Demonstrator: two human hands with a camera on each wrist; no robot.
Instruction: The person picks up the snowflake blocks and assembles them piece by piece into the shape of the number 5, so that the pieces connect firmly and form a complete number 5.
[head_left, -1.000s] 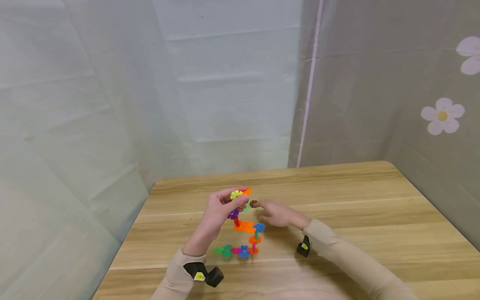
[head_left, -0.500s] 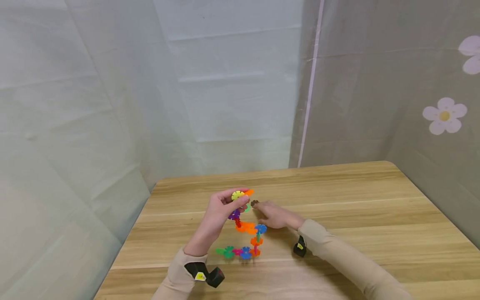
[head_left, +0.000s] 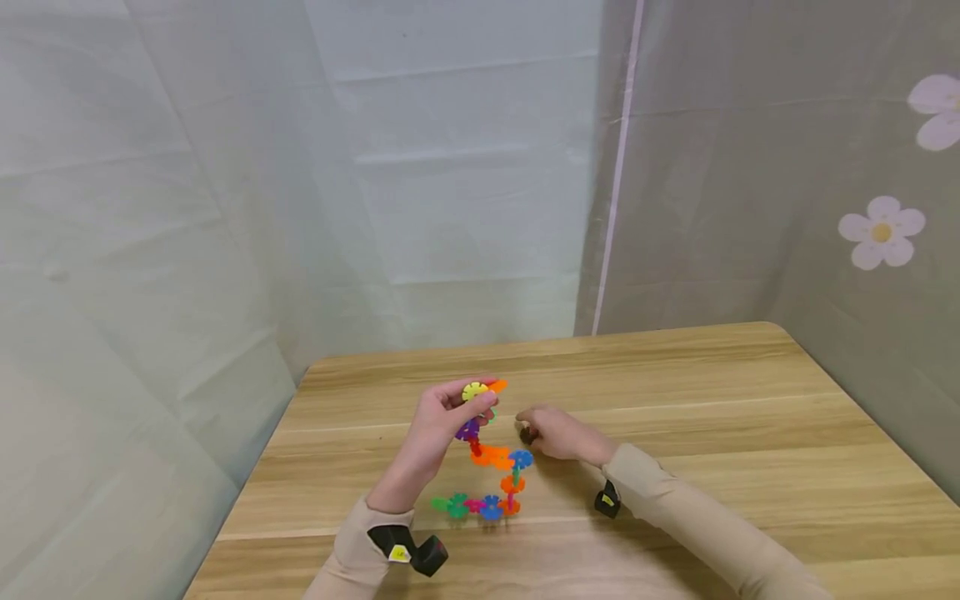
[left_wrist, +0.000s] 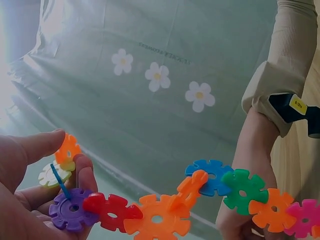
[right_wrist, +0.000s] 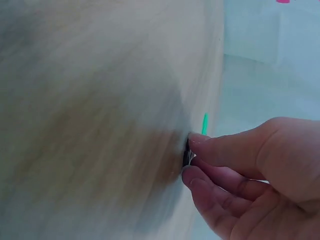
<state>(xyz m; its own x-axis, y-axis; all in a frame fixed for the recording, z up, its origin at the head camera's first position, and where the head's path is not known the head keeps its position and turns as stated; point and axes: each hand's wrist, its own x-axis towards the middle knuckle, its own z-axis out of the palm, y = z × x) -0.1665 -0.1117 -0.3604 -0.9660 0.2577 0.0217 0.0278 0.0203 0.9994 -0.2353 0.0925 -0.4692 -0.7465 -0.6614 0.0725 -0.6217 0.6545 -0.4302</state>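
My left hand (head_left: 437, 423) pinches one end of a chain of slotted plastic flower discs (left_wrist: 157, 217), near a yellow disc (head_left: 474, 391) and an orange one (left_wrist: 68, 149). The chain hangs below it through purple, red, orange, blue, green and pink discs, its lower end towards the front of the table. To the right, my right hand (head_left: 564, 435) pinches a dark disc (right_wrist: 186, 154) between thumb and fingers, low over the tabletop. A light green disc (right_wrist: 205, 123) shows edge-on beyond the right fingertips; in the head view the left hand partly covers it.
The wooden table (head_left: 675, 383) stretches out to both sides of the hands. Pale sheeting (head_left: 465, 208) hangs behind and to the left, with grey flower-print sheeting (head_left: 810, 317) on the right. Each wrist carries a small black camera (head_left: 429, 555).
My right hand has reached the dark disc and drawn it slightly towards me and to the right, into its fingers. The left hand and chain have stayed nearly still.
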